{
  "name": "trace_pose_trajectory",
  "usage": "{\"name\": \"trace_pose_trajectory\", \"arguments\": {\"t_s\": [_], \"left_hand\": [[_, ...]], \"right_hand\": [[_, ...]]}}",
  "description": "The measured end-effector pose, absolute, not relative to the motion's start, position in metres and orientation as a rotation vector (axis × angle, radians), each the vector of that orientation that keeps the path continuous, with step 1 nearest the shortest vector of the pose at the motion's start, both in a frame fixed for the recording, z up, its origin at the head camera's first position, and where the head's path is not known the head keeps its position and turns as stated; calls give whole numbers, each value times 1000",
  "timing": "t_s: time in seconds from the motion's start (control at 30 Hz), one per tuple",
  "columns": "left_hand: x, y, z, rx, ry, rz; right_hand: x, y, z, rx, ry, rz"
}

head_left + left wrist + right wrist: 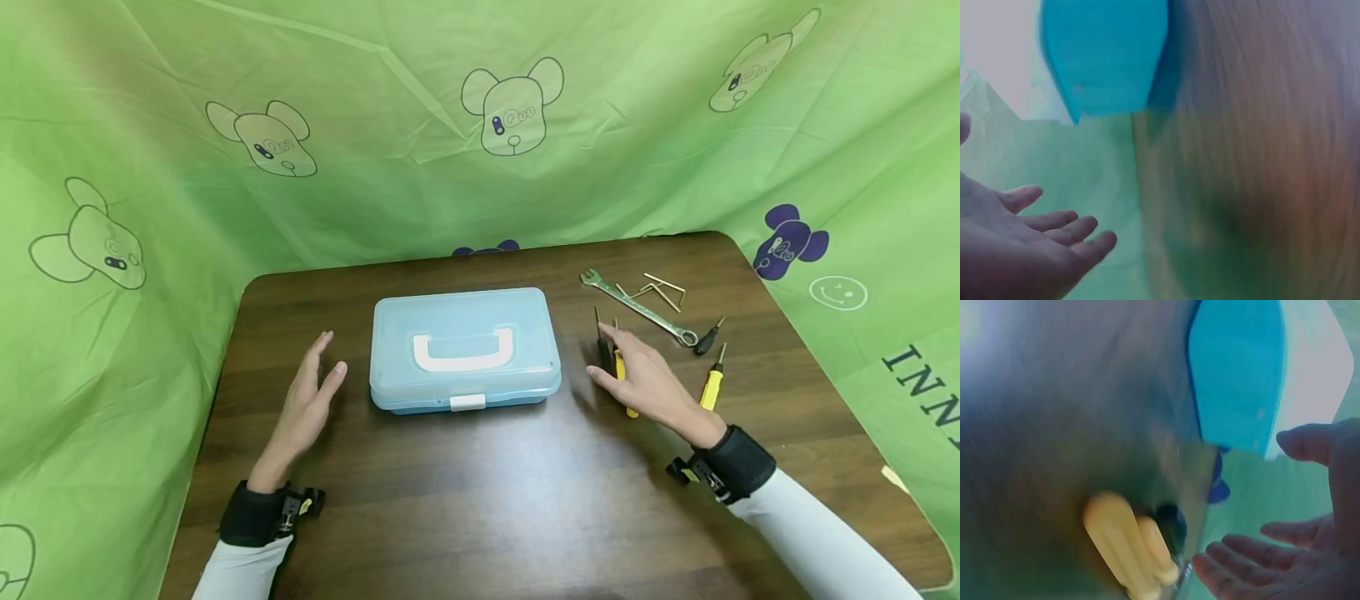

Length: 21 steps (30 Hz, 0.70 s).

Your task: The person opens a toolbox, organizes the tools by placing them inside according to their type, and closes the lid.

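Note:
A light blue toolbox (pixel 465 392) with a see-through lid, white handle (pixel 463 362) and white latch (pixel 468 402) stands closed on the table. My left hand (pixel 303 408) is held to its left, fingers extended and apart from the box. On the other side, my right hand (pixel 645 379) hovers with nothing in its grasp, partly covering a black-handled screwdriver (pixel 604 353) and a yellow-handled screwdriver (pixel 620 367). The right wrist view shows yellow handles (pixel 1113 531) below that hand's spread fingers (pixel 1254 550).
Right of the hand lie another yellow screwdriver (pixel 711 389) and a stubby black one (pixel 707 339). Behind them are a combination wrench (pixel 637 308) and several brass-coloured hex keys (pixel 663 293). A green printed cloth (pixel 375 200) hangs around the brown table (pixel 480 500).

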State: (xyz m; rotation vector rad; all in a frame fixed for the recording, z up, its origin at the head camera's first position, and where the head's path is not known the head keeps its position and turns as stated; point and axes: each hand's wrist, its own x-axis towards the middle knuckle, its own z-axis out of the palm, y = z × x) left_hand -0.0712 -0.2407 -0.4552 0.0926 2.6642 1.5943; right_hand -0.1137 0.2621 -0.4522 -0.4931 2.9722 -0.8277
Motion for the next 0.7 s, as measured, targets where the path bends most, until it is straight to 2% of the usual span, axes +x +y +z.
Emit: {"name": "trace_pose_trajectory", "arguments": {"t_s": [0.3,0.7], "left_hand": [[-77,-226,-460,118,2105,2212],[-97,-208,-473,128,1887,2410]], "right_hand": [[-75,244,-451,-307,2754,-1207],[-57,208,-457,-278,2069,-1530]]}}
